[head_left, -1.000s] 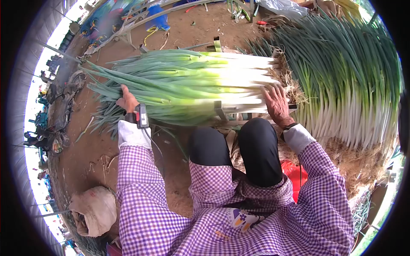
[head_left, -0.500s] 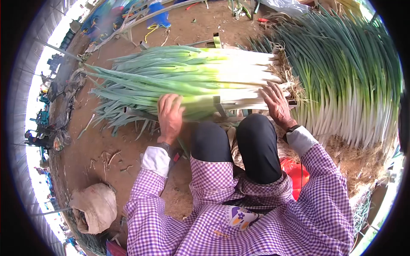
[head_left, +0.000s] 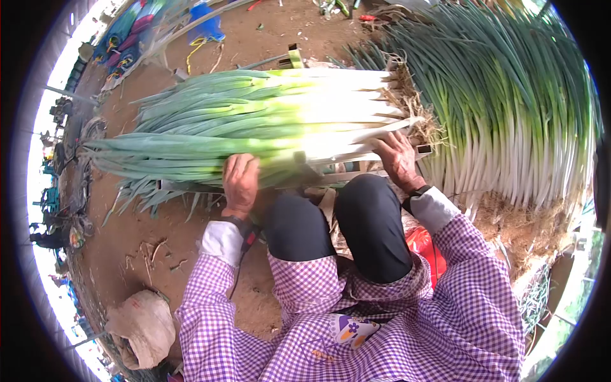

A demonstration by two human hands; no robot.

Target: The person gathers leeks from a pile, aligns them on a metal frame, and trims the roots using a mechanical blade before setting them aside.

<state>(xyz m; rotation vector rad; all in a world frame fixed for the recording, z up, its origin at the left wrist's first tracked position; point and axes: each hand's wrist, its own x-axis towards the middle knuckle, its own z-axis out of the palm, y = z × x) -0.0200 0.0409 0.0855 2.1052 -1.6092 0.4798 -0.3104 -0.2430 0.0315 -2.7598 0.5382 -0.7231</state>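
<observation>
A thick layer of spring onions (head_left: 210, 114) lies across a low metal frame (head_left: 294, 57) in front of my knees. Their green leaves point left and the white stems end in roots (head_left: 423, 118) at the right. My left hand (head_left: 240, 186) is closed over the near edge of the layer, where green turns pale; its fingertips are hidden among the leaves. At the white stems by the root end, my right hand (head_left: 398, 162) curls its fingers over the nearest stalks. Below the hands, the near edge of the layer is blurred.
A large heap of spring onions (head_left: 503, 121) lies on the ground at the right, roots toward me. A pale sack (head_left: 141, 328) stands at the lower left. A red plastic bag (head_left: 426, 251) is beside my right knee. A blue bag (head_left: 207, 24) lies beyond the frame.
The view has shifted slightly. The near leaves have come down toward me and now stick out farther left. My right hand's fingers, spread over the stems before, are now more curled around them.
</observation>
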